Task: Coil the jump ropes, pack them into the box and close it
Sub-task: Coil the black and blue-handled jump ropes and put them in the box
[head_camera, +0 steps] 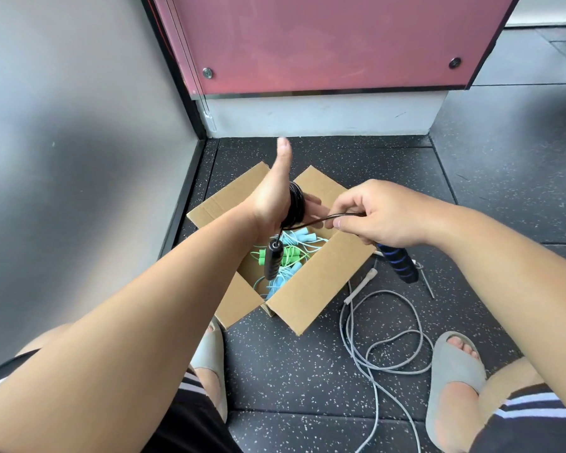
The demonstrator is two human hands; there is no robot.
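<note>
A black jump rope is wound in a coil around the fingers of my left hand, whose thumb points up. One black handle dangles below that wrist over the open cardboard box. My right hand pinches the rope's free end and grips the other handle, black with blue rings. Inside the box lie light blue ropes and green ropes. A grey rope with a white handle lies loose on the floor to the right.
The box stands on a dark speckled floor near a corner, a grey wall to the left and a red panel behind. My feet in grey slides flank the box's near side.
</note>
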